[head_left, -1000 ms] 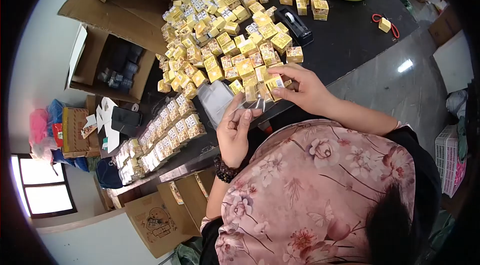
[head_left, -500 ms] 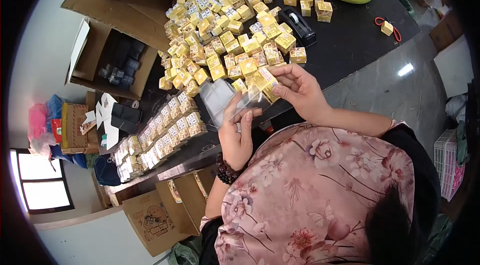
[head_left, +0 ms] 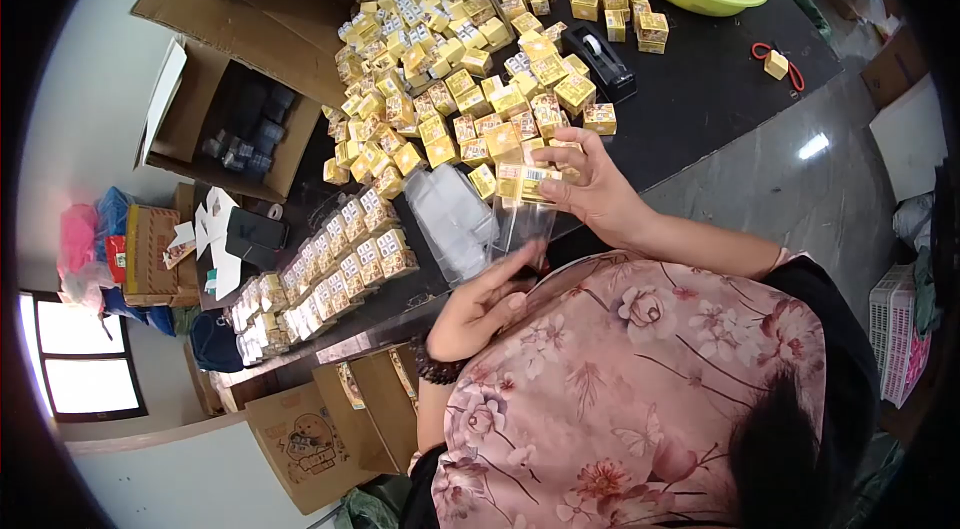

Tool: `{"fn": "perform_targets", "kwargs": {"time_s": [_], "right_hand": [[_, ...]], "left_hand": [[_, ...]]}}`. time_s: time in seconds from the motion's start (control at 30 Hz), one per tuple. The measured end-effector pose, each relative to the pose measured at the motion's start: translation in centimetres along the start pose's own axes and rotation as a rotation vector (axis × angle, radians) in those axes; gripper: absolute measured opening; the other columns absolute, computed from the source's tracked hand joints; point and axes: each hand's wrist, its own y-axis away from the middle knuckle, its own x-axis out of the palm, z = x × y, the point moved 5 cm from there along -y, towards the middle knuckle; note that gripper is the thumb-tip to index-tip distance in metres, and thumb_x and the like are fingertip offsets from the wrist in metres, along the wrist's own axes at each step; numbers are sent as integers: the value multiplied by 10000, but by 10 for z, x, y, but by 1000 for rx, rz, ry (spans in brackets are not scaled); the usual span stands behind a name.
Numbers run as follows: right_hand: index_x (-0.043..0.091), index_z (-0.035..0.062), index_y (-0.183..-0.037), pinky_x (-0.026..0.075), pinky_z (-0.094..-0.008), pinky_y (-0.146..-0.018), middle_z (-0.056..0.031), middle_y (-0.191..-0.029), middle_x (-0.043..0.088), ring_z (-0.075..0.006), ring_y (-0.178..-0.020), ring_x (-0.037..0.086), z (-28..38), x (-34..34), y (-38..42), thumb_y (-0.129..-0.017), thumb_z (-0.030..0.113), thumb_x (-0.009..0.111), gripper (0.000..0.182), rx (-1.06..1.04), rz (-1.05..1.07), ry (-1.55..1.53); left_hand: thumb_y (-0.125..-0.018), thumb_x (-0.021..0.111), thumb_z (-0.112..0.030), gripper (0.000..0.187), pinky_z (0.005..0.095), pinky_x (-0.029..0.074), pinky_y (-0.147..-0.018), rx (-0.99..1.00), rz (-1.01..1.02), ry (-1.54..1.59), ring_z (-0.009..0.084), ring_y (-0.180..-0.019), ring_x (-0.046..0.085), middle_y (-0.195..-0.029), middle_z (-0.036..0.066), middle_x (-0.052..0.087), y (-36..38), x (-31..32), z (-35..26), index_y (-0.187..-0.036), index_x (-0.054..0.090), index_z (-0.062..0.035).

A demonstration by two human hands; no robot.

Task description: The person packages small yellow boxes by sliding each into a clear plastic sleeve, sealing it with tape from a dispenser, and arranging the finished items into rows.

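My right hand [head_left: 597,181] pinches small yellow boxes [head_left: 525,183] with a barcode label facing up, between thumb and fingers. A clear plastic bag [head_left: 522,223] hangs from around these boxes toward my body. My left hand [head_left: 480,311] is just below the bag, its fingers stretched out toward the bag's lower end and the thumb apart from them. A stack of flat clear bags [head_left: 450,219] lies on the table to the left of the held boxes. Beyond my hands spreads a big heap of loose yellow boxes [head_left: 440,119].
A large cardboard carton [head_left: 240,4] lies tipped with boxes spilling out. Packed boxes [head_left: 335,254] stand in rows at left. A black tape dispenser [head_left: 605,64], red-handled scissors [head_left: 790,69] and a green basin [head_left: 700,1] are on the black table [head_left: 700,99]. A phone [head_left: 255,234] lies far left.
The yellow boxes in my right hand have turned so the barcode side shows. My left hand has drawn down toward my body, off the boxes, and its fingers have straightened.
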Motion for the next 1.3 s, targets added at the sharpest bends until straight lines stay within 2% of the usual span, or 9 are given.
{"fn": "perform_targets", "kwargs": {"time_s": [0.03,0.1,0.2,0.3,0.6,0.77,1.03,1.1,1.3], "right_hand": [[362,96,-1207,518,-332,-878,-94,-1243,442,-181,-1126,529,0,-3,-1,-861,28,691,482,-83,-65,7],[370,93,-1193,512,-325,-887,-96,-1236,454,-178,-1130,529,8,2,0,-859,13,688,468,-115,8,72],[432,71,-1158,488,-293,-915,-75,-1219,498,-143,-1124,527,10,14,-2,-860,6,684,396,-245,207,126],[507,22,-1181,452,-302,-982,-78,-1257,508,-150,-1183,504,10,28,4,-862,-16,671,361,-147,257,208],[606,33,-1101,481,-252,-851,-62,-1100,590,-112,-1058,536,23,22,-9,-922,133,642,208,-337,445,653],[585,14,-1029,468,-307,-936,-133,-1223,575,-177,-1149,547,28,31,-12,-904,42,637,138,-201,399,438],[582,-1,-960,498,-290,-897,-97,-1060,629,-147,-1043,603,37,40,-22,-874,3,662,118,-53,433,379],[641,-19,-960,508,-286,-873,-73,-998,634,-136,-989,611,41,42,-21,-866,5,672,102,-139,421,678],[689,1,-921,501,-266,-821,-74,-998,640,-129,-948,615,39,35,-22,-874,26,672,56,-117,386,573]], "left_hand": [[-961,523,-35,339,348,376,-1051,-108,34,-83,224,-1234,507,-1293,159,568,10,-14,3,-1291,544,42],[-955,543,-40,236,351,407,-1023,-304,-189,18,230,-1143,571,-1126,167,652,27,-28,7,-1150,634,57],[-883,646,-4,477,340,450,-984,292,-555,-334,212,-1183,537,-1292,171,533,1,-25,-14,-1322,464,25],[-847,665,49,665,335,460,-978,261,-435,-121,209,-1195,525,-1323,133,482,-25,-20,-7,-1415,323,-8],[-884,601,70,362,258,497,-887,296,-424,-194,156,-1139,530,-1278,92,493,-38,-25,5,-1237,562,0],[-892,602,49,346,257,488,-874,382,-499,-256,151,-1146,524,-1339,96,471,-38,-23,-5,-1230,556,-7],[-891,576,89,489,257,494,-817,482,-528,-230,175,-1058,559,-1275,189,528,-38,-19,-5,-1211,268,-115],[-890,578,88,485,267,491,-835,485,-532,-262,183,-1069,559,-1274,189,529,-37,-18,-7,-1218,277,-106],[-874,599,92,510,299,479,-887,551,-517,-445,211,-1103,569,-1255,191,535,-34,-15,-16,-1257,292,-44]]}}
